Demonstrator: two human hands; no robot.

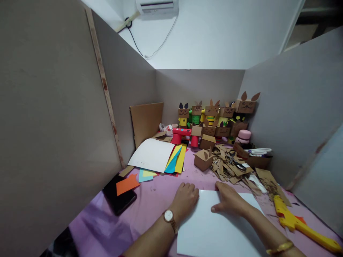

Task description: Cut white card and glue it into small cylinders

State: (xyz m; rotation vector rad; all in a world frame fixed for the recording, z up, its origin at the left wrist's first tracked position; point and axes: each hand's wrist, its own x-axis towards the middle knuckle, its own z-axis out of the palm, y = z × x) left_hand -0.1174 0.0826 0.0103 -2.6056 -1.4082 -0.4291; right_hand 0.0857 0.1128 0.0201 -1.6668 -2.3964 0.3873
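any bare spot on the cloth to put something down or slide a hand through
The widest bare patch of pink cloth lies between the flat black item and the left hand. A narrower strip runs between the white sheet and the eared cardboard box. It's crowded at the back with figures, and rightward with scraps.

A surface draped in pink cloth (158, 200) is covered by a large white sheet of paper (214, 230) at the front. A yellow plastic glue gun (291, 219) is laid to the right, a black rectangular case (118, 200) to the left, and brown cardboard scraps (223, 166) are heaped farther back.
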